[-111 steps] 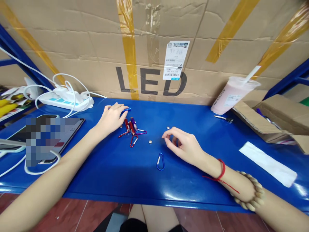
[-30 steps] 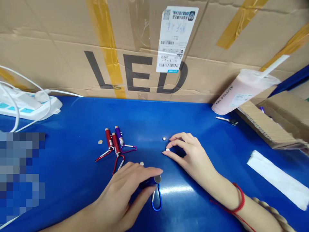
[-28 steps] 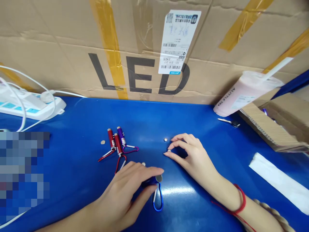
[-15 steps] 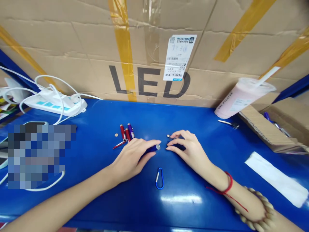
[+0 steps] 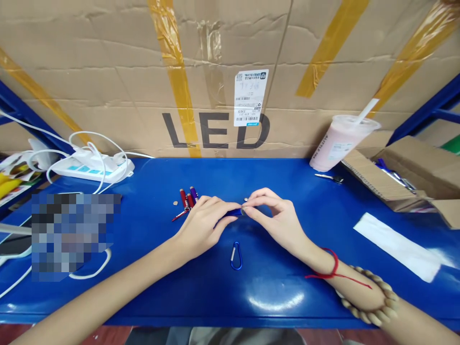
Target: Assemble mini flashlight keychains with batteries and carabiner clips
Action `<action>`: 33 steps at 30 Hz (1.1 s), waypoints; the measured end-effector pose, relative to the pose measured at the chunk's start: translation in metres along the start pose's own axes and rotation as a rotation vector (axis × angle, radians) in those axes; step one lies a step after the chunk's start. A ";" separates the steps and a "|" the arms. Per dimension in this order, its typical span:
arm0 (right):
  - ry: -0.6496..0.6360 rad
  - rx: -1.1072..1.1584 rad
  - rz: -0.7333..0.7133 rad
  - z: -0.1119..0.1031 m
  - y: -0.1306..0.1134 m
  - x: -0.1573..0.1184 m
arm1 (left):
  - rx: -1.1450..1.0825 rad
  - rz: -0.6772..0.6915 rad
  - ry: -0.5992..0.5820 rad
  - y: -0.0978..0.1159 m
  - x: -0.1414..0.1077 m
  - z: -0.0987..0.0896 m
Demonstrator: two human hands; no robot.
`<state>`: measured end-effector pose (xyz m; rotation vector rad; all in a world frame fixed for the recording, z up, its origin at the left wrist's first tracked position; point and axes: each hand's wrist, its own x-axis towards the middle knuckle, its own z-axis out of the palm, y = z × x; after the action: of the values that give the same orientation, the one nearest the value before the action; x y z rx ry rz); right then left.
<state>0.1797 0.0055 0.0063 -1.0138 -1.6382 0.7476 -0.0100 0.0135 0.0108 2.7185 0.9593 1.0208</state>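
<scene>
My left hand (image 5: 203, 223) is closed around a small blue metal tube, like a mini flashlight body (image 5: 234, 212), held level with its end toward the right. My right hand (image 5: 280, 215) pinches at that end with thumb and forefinger; a small silvery round edge shows there, and whether it is a separate piece I cannot tell. Just behind the right fingertips a tiny round metal piece (image 5: 246, 199) lies on the table. Below both hands rests a blue carabiner (image 5: 236, 257). Beyond the left hand lie red mini flashlights (image 5: 183, 197) and a purple one (image 5: 194, 193), partly hidden.
Left of the flashlights lies a small disc (image 5: 175, 203). A white power strip (image 5: 93, 167) with cables stands at the back left. At right are a pink drink cup (image 5: 332, 143), a key (image 5: 328, 178), an open cardboard box (image 5: 388, 189) and a white tissue (image 5: 395, 247).
My right hand has moved left, and its fingertips now meet the blue tube's end. The tube remains in my left hand. The camera view has shifted slightly.
</scene>
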 end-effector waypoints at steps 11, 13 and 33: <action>-0.111 -0.021 0.010 -0.002 0.001 -0.001 | -0.072 -0.036 -0.014 0.002 -0.012 0.012; -0.066 -0.119 -0.111 -0.004 0.000 -0.003 | -0.078 -0.053 -0.040 0.003 -0.012 0.011; -0.238 -0.544 -0.518 -0.013 0.000 -0.008 | -0.153 -0.016 -0.085 0.004 -0.019 0.013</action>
<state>0.1934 -0.0017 0.0065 -0.8170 -2.2600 0.0677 -0.0106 0.0008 -0.0082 2.6018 0.8512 0.9271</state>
